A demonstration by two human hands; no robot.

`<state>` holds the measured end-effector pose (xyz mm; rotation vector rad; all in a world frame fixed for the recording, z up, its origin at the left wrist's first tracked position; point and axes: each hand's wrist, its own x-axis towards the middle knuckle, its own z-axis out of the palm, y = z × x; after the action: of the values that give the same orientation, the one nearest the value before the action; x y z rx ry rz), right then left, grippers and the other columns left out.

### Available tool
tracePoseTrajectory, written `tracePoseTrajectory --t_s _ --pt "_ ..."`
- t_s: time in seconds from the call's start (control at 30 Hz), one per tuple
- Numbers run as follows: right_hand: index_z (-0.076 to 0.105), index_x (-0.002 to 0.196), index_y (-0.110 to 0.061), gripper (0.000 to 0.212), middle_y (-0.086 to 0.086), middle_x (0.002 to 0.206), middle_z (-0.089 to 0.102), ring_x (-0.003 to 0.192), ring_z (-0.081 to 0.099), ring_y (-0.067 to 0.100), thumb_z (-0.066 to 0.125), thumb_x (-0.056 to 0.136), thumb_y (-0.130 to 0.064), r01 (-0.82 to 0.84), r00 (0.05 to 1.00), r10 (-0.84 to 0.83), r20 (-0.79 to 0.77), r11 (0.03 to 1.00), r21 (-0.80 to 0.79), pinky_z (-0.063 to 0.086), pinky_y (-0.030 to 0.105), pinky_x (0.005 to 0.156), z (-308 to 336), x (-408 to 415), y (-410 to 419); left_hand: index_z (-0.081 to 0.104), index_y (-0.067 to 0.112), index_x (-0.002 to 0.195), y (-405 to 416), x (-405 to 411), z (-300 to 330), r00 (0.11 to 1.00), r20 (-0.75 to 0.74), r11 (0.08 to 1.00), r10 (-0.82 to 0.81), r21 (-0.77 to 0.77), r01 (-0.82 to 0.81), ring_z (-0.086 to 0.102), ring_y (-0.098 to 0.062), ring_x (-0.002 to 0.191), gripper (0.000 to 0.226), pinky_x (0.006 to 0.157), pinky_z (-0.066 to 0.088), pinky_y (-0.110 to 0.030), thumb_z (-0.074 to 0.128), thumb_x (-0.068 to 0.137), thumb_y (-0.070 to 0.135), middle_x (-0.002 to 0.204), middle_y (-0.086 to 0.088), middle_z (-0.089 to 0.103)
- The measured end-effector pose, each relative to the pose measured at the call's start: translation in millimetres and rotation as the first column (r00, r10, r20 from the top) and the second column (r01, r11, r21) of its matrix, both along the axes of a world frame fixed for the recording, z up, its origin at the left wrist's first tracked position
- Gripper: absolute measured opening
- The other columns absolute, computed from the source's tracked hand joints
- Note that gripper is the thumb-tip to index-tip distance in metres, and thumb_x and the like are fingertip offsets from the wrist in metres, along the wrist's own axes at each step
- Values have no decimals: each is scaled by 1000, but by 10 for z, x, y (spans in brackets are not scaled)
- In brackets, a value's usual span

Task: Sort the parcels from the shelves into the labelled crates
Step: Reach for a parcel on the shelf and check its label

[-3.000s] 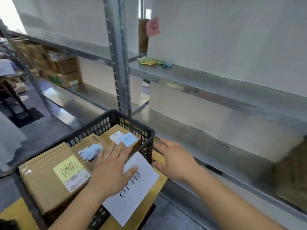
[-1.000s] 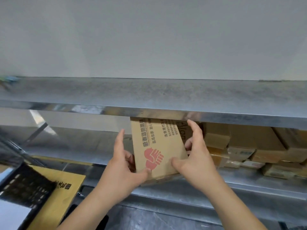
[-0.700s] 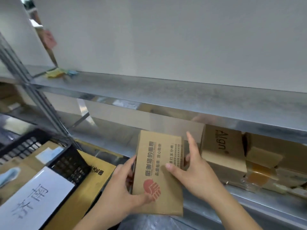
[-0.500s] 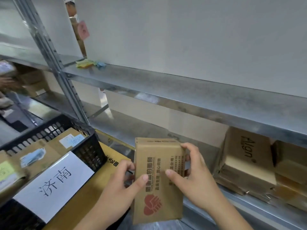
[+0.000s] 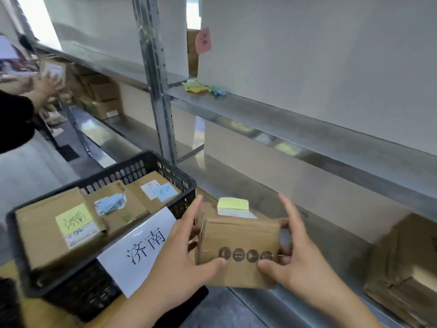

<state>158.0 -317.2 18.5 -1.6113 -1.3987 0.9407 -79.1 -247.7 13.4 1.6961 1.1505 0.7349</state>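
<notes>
Two steel shelves [image 5: 307, 129] run along the wall. Below them, a black crate [image 5: 99, 280] labelled 济南 holds several parcels. Just right of it, a cardboard parcel [image 5: 238, 247] with a yellow note on top is clamped between left hand [image 5: 179, 271] and right hand [image 5: 300, 263], each grip curled around a side.

Head view, angled down, close over shelf [image 5: 307, 136].
</notes>
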Motion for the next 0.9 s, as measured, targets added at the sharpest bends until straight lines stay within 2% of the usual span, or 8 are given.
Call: tracePoseTrajectory --t_s 0.13,0.23,0.37,0.47,0.6,0.7,0.8,0.9 --pt "27 144 -68 102 -32 145 32 130 48 -3 85 69 -31 -119 980 108 168 991 58 48 22 102 -12 -239 216 35 70 131 161 -318 10 993 -114 987 -32 155 49 43 15 120 87 100 42 -19 84 72 28 123 33 41" --pt "52 131 -60 61 -21 149 37 136 41 -4 65 74 -77 -98 993 86 81 983 153 39 5 95 9 -474 372 41 65 125 280 -526 -13 991 -134 979 7 203 21 42 15 120 75 91 39 -13 85 71 36 126 36 40" --pt "65 116 -56 28 -32 149 33 130 49 -5 64 88 -62 -19 998 8 63 983 180 48 17 94 -16 -771 599 49 56 116 419 -783 -54 998 -51 977 38 212 -26 47 6 119 47 89 40 -13 66 72 65 123 31 46" --pt "47 130 -66 70 -40 153 21 126 55 1 83 81 -31 -56 992 42 117 992 116 54 26 93 54 -990 724 57 44 101 511 -964 -90 996 -8 963 93 254 -88 52 -2 115 30 93 47 -25 62 80 65 113 22 50" --pt "-7 140 -76 136 -32 153 30 123 58 7 89 58 -26 -125 980 131 150 991 -44 58 38 91 224 -1289 922 52 49 106 587 -1240 -120 989 -45 960 144 248 -128 51 3 115 42 101 49 -31 81 77 40 117 27 44" --pt "-13 138 -77 142 -34 151 29 125 55 1 91 56 -23 -156 975 159 157 987 -33 55 33 94 290 -1497 1107 39 66 123 647 -1449 -99 986 -57 964 159 225 -142 48 11 117 68 104 48 -29 82 77 39 124 36 38" --pt "9 138 -78 128 -45 139 31 120 48 -16 91 61 -20 -215 964 212 159 977 6 51 20 92 253 -1647 1262 23 76 132 707 -1629 -68 985 -43 967 167 201 -155 43 16 118 84 103 46 -27 79 80 42 128 34 34" --pt "35 131 -72 106 -44 140 31 121 52 -7 93 59 -22 -260 952 247 183 964 55 55 21 89 165 -1755 1392 8 83 131 754 -1771 -59 979 -67 967 194 180 -179 40 20 113 93 91 42 -15 77 83 42 127 34 31"
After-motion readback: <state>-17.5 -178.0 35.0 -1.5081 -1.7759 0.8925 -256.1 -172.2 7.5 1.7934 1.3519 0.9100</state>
